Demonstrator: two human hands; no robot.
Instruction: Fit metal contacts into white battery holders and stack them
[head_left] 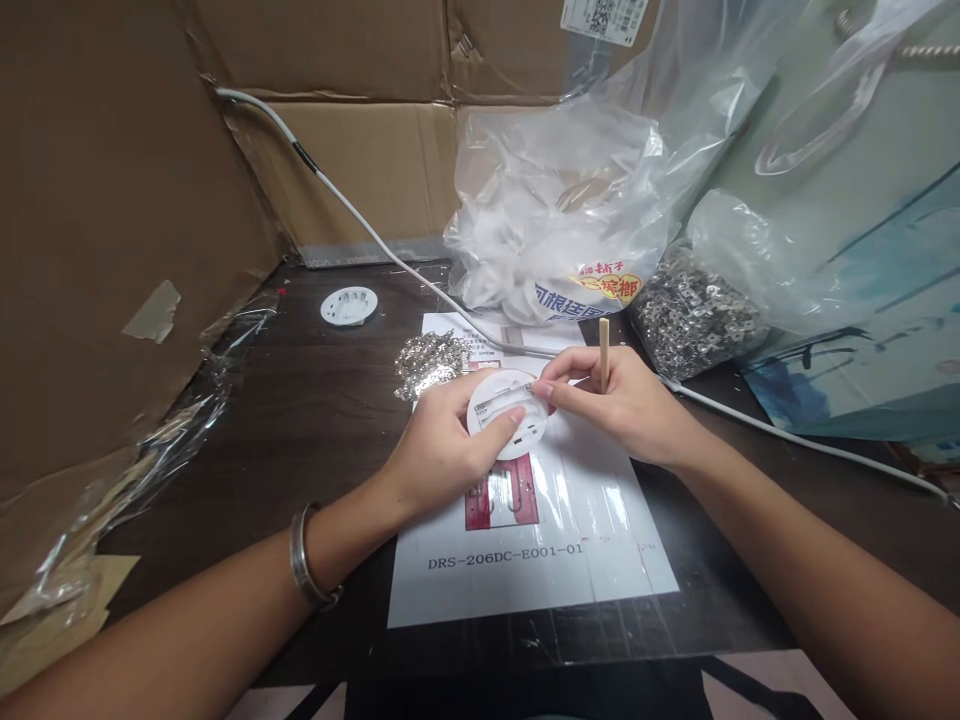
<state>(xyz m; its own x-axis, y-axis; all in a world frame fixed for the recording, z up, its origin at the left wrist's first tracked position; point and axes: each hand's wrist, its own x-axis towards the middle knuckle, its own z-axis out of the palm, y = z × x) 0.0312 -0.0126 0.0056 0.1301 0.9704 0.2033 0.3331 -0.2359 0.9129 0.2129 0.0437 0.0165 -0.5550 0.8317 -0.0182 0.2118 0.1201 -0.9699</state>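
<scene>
The left hand reaches in from the lower left, clamped on the white disc above the printed sheet, while the right hand pinches a small metal piece at its edge, over a dark desk backed by cardboard.
</scene>
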